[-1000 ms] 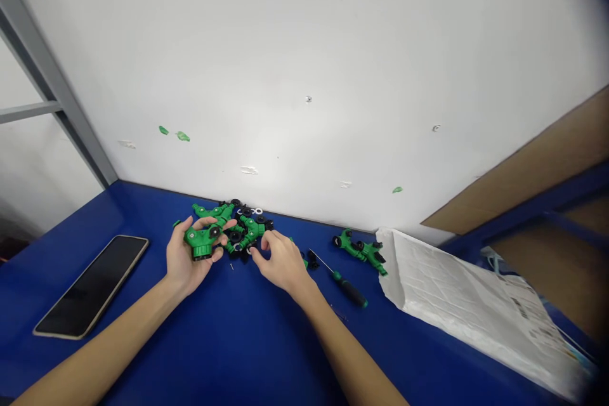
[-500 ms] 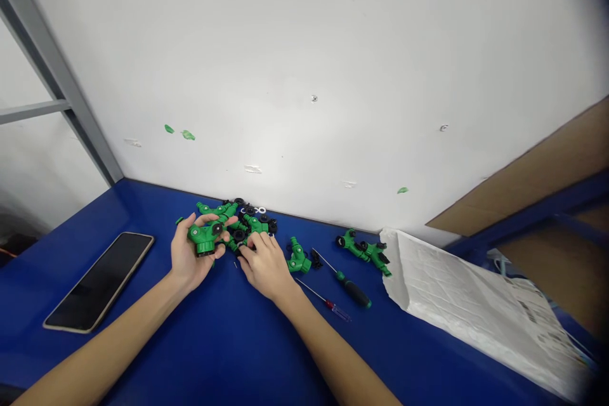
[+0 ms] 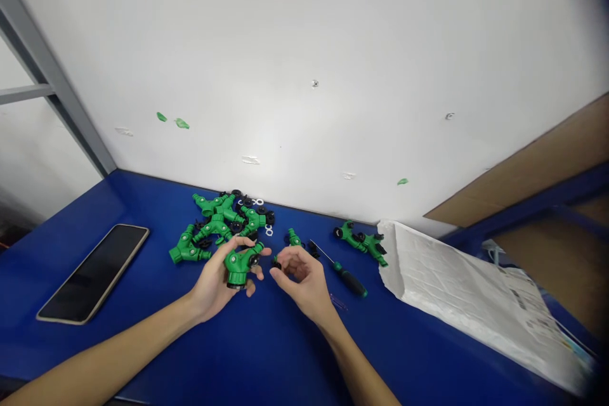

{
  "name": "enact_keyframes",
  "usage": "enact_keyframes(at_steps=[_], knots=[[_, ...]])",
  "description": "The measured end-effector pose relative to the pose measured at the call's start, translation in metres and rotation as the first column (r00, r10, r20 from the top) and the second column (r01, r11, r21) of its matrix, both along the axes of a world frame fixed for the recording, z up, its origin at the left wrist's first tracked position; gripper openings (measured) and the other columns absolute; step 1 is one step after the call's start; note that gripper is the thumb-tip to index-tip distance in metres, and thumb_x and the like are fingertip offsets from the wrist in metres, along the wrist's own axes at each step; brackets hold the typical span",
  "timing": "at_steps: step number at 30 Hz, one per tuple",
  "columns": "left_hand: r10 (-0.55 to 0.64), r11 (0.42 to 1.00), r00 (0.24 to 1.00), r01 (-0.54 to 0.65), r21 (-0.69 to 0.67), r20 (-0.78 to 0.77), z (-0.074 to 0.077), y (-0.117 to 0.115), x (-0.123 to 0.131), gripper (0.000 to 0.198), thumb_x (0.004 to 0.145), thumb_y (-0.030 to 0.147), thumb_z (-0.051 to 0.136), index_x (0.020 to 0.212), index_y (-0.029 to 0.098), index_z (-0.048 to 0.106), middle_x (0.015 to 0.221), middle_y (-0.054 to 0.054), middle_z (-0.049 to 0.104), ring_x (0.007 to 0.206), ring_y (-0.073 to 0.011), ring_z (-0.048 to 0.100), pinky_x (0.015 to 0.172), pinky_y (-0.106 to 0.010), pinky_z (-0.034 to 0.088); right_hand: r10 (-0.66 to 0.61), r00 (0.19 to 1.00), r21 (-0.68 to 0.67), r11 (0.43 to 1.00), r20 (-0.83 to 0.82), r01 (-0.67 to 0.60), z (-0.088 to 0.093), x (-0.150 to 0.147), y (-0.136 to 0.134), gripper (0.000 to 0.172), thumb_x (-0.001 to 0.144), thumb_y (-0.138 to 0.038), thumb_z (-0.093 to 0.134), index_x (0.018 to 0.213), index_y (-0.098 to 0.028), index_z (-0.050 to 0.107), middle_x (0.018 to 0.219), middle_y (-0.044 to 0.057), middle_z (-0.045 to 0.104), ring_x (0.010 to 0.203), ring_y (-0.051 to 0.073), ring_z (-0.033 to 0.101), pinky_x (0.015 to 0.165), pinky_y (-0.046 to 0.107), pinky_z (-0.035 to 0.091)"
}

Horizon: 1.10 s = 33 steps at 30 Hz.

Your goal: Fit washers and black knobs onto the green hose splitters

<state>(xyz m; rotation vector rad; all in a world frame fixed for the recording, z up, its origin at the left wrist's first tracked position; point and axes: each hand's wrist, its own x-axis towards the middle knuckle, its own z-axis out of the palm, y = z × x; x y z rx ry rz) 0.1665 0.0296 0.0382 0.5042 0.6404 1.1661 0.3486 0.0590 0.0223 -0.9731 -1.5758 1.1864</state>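
My left hand (image 3: 216, 279) is closed round a green Y-shaped hose splitter (image 3: 238, 263), its black-rimmed wide end pointing down and a black part on its right branch. Just to the right, my right hand (image 3: 302, 276) pinches a small black part (image 3: 276, 263) between thumb and fingers; its exact shape is too small to make out. Behind my left hand lies a pile of green splitters (image 3: 216, 225) with black parts among them. Another green splitter (image 3: 294, 237) lies behind my right hand, partly hidden by it.
A green-and-black screwdriver (image 3: 349, 279) and a mostly hidden clear-handled screwdriver (image 3: 339, 302) lie at the right. Two joined-looking green splitters (image 3: 359, 241) rest beside a white plastic bag (image 3: 457, 285). White rings (image 3: 259, 202) sit near the wall. A phone (image 3: 95, 273) lies at the left.
My left hand has moved right and toward me with the splitter. My right hand has left the pile and moved right, now holding a small black part.
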Motion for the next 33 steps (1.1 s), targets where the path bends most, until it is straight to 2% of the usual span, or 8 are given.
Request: enact_keyframes(at_steps=[3,7,11,16,21,25,27,33], knots=[[-0.029,0.999,1.0,0.029,-0.021,-0.007,-0.005,-0.003,0.005,0.027,0.092,0.043,0.046,0.097,0.019,0.058,0.107,-0.012,0.066,0.074,-0.0224,0.064,0.054,-0.03,0.047,0.069,0.997,-0.037,0.997,-0.046,-0.071,0.002,0.006,0.001,0.027,0.079,-0.034,0.07,0.101,-0.019,0.069,0.074,0.001,0.061,0.061,0.012,0.055,0.055,0.024,0.046],[-0.026,0.999,0.999,0.025,-0.041,-0.028,-0.011,-0.003,0.008,0.028,0.092,0.043,0.046,0.096,0.019,0.059,0.101,-0.01,0.066,0.077,-0.0228,0.064,0.058,-0.031,0.047,0.114,0.971,-0.069,0.989,-0.211,-0.131,0.003,0.008,0.004,0.013,0.081,-0.031,0.07,0.09,-0.021,0.072,0.081,0.003,0.068,0.067,0.014,0.064,0.063,0.027,0.052],[-0.031,0.997,0.998,0.028,-0.066,-0.047,-0.013,-0.004,0.011,0.028,0.091,0.044,0.048,0.095,0.019,0.059,0.095,-0.008,0.065,0.079,-0.0231,0.064,0.059,-0.031,0.048,0.083,0.95,-0.027,0.995,-0.3,-0.096,0.005,0.003,-0.002,0.008,0.077,-0.023,0.074,0.082,-0.021,0.069,0.092,0.004,0.067,0.079,0.016,0.067,0.075,0.03,0.056],[-0.074,0.995,0.995,0.07,-0.076,-0.061,-0.015,-0.008,0.015,0.029,0.091,0.046,0.048,0.097,0.02,0.059,0.079,-0.003,0.061,0.065,-0.0171,0.059,0.058,-0.031,0.049,0.06,0.981,0.091,0.995,-0.186,-0.044,0.01,-0.013,-0.017,0.004,0.077,-0.018,0.072,0.08,-0.02,0.07,0.089,0.006,0.068,0.08,0.018,0.067,0.07,0.03,0.058],[-0.09,0.994,0.993,0.085,-0.064,-0.081,-0.013,-0.01,0.018,0.03,0.09,0.049,0.05,0.095,0.021,0.058,0.078,-0.002,0.059,0.064,-0.0154,0.056,0.058,-0.029,0.049,0.053,0.989,0.06,0.997,-0.139,-0.045,0.005,-0.025,-0.025,0.002,0.079,-0.018,0.068,0.079,-0.019,0.07,0.093,0.007,0.067,0.049,0.009,0.059,0.039,0.022,0.052],[-0.081,0.995,0.993,0.076,-0.061,-0.087,-0.009,-0.011,0.019,0.029,0.088,0.049,0.054,0.092,0.021,0.057,0.08,-0.002,0.059,0.066,-0.0148,0.055,0.057,-0.028,0.049,0.005,1.0,0.19,0.982,0.005,-0.006,0.007,-0.024,-0.025,0.017,0.076,-0.014,0.07,0.091,-0.021,0.073,0.079,0.004,0.066,0.061,0.014,0.061,0.05,0.024,0.054],[-0.079,0.995,0.992,0.074,-0.062,-0.093,-0.009,-0.011,0.019,0.029,0.089,0.05,0.053,0.094,0.021,0.057,0.077,-0.001,0.058,0.066,-0.0152,0.055,0.058,-0.028,0.049,0.008,0.999,0.233,0.972,0.043,-0.017,0.01,-0.024,-0.025,0.019,0.077,-0.013,0.069,0.093,-0.021,0.074,0.08,0.004,0.067,0.064,0.014,0.061,0.055,0.025,0.054],[-0.105,0.992,0.989,0.096,-0.08,-0.107,-0.011,-0.011,0.019,0.035,0.087,0.054,0.052,0.096,0.02,0.056,0.081,-0.002,0.057,0.065,-0.0142,0.054,0.055,-0.028,0.048,0.042,0.998,0.189,0.981,0.036,-0.048,0.011,-0.021,-0.024,0.017,0.08,-0.019,0.07,0.096,-0.023,0.075,0.091,0.006,0.069,0.065,0.015,0.064,0.053,0.025,0.055]])
